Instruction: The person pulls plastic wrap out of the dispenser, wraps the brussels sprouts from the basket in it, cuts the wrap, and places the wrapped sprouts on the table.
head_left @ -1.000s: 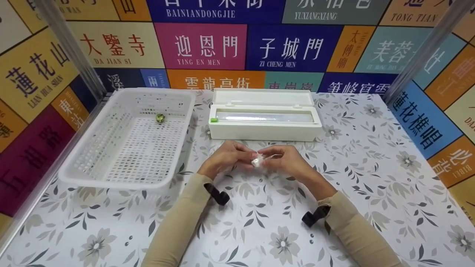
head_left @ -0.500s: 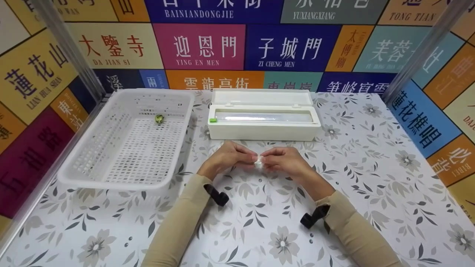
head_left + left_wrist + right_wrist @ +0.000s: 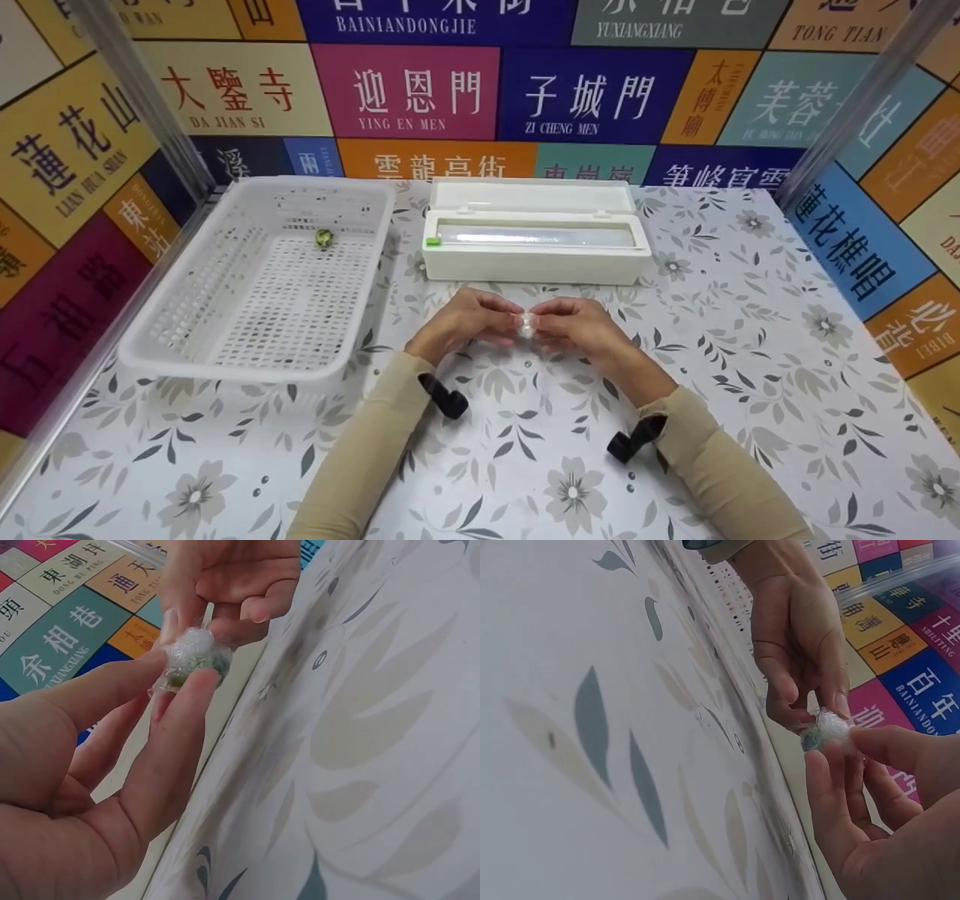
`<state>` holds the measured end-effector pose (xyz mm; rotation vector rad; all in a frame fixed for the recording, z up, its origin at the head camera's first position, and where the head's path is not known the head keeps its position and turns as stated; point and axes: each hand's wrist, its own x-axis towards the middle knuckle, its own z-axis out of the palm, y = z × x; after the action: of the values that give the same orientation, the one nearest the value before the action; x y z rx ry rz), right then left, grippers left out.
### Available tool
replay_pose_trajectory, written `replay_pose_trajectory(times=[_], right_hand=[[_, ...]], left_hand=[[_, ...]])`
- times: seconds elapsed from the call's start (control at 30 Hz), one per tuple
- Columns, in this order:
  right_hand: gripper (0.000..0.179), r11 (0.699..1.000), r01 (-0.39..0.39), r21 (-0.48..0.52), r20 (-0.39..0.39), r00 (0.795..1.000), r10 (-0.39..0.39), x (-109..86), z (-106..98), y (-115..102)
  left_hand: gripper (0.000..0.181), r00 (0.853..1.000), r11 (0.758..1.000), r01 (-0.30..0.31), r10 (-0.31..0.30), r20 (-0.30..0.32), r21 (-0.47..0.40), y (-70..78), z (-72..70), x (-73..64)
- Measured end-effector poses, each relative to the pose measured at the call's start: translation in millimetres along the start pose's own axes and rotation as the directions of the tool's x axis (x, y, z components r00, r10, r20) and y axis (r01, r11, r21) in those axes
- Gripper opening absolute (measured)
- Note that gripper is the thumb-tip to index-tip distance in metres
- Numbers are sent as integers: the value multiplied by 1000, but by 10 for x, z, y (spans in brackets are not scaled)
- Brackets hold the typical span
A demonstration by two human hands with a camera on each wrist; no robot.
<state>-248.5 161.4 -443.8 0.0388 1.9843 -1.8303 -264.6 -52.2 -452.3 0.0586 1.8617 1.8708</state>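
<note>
Between the two hands, in front of the long box, is a small round green thing in crumpled clear cling film (image 3: 526, 324). My left hand (image 3: 466, 321) pinches it between thumb and fingertips from the left. From the right, my right hand (image 3: 589, 327) pinches the same bundle. The left wrist view shows green through the film-wrapped bundle (image 3: 196, 656), with whitish bunched film on top. In the right wrist view, fingertips of both hands meet at the wrapped bundle (image 3: 829, 729) and hide part of it.
A white cling film dispenser (image 3: 536, 268) with its lid raised and a green slider (image 3: 433, 242) stands behind the hands. To the left is a white perforated basket (image 3: 240, 371) holding one small green ball (image 3: 324, 238). Printed panels (image 3: 405, 94) border the floral tabletop (image 3: 750, 360).
Both hands stay at the bundle while their fingers shift around it. The film, looser and spread toward the right hand a second ago, now looks more tightly gathered.
</note>
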Motion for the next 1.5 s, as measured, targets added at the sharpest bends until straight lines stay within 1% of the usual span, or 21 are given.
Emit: replay_pose_trajectory(times=[0.1,0.27,0.43,0.57,0.67,0.8,0.9,0.97,1.1,1.27,1.4,1.5], right_hand=[[32,999,-30,-20,9,1000,30,1,-6,-10],[31,999,-50,7,-7,999,50,4,4,-1],[24,999,-19,29,-41,999,21,1,10,13],[23,1000,6,21,-56,998,-5,5,8,21],[24,999,-9,49,-32,999,11,10,4,25],[32,995,-56,84,40,998,53,12,1,23],[40,996,-63,68,77,995,57,9,12,10],[43,998,-53,46,82,995,49,10,20,2],[43,999,-45,16,48,998,44,21,32,-2],[43,998,-63,-13,28,998,63,27,16,11],[42,997,-81,-17,62,995,82,20,-19,9],[36,995,-97,21,87,992,94,10,-33,2]], left_hand=[[26,1000,1000,-2,2,-12,-13,-10,18,3],[27,1000,1000,3,-3,-6,-16,-15,39,-8],[27,1000,998,25,-25,3,-49,-16,61,1],[28,999,997,32,-30,32,-76,-13,68,10],[29,999,997,31,-29,32,-68,-10,60,8],[28,999,997,46,-46,2,-67,-24,47,9],[26,998,995,62,-64,-17,-83,-36,46,14],[24,997,993,71,-74,-27,-93,-38,49,15],[23,995,989,80,-86,-44,-122,-36,58,15],[22,995,988,79,-86,-43,-129,-42,65,16],[22,996,989,83,-87,-21,-119,-60,46,21],[23,996,990,87,-88,0,-110,-68,29,24]])
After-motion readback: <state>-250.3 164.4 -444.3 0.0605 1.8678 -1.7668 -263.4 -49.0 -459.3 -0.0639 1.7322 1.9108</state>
